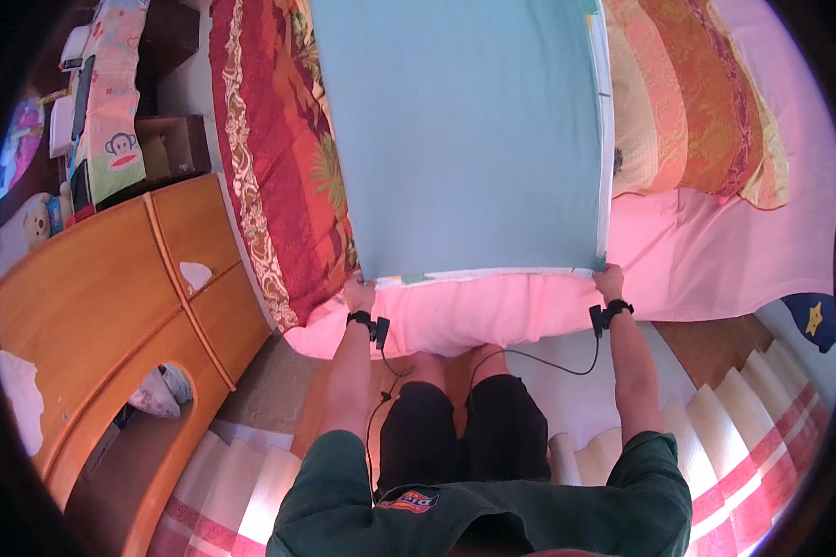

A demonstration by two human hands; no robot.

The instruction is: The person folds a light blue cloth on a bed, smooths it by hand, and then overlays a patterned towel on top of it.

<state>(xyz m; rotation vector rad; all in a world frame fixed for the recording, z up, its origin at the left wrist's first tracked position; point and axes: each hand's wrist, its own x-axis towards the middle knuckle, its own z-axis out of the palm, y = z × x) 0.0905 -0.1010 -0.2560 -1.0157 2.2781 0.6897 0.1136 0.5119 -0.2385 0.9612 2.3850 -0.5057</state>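
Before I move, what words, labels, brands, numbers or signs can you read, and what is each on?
Green shirt: a small patch with lettering, which I won't copy out.
Blue cloth: a dark mark on its white edge, too small to read.
Dark blue item: a yellow star, no readable text.

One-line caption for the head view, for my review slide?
Left hand and right hand hold the near corners of a blue-green cloth spread over a pink sheet.

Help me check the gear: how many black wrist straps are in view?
2: one black wrist strap by the left hand, another strap by the right hand.
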